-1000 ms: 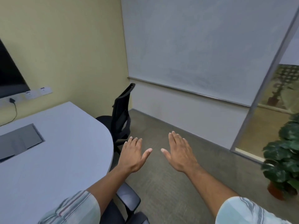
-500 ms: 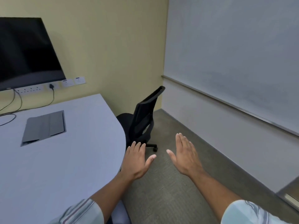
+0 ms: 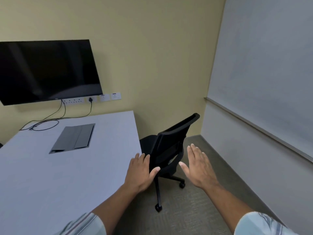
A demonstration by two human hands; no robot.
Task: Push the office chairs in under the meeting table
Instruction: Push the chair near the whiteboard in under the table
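I am holding both hands out in front of me, palms down, with nothing in them. My left hand is hovering over the right edge of the grey bench, its fingers spread wide and flat, the thumb pointing toward the chair. My right hand is hanging over the carpet, fingers held together and stretched forward, thumb out to the side. The black office chair is standing at the bench's right side, near the far corner of the room, its seat partly tucked under the bench edge and its mesh back facing me, tilted. Neither hand is touching it. A dark screen is hanging on the yellow wall beyond the bench, with cables trailing onto the benchtop near a closed cable hatch. A whiteboard is covering the right wall.
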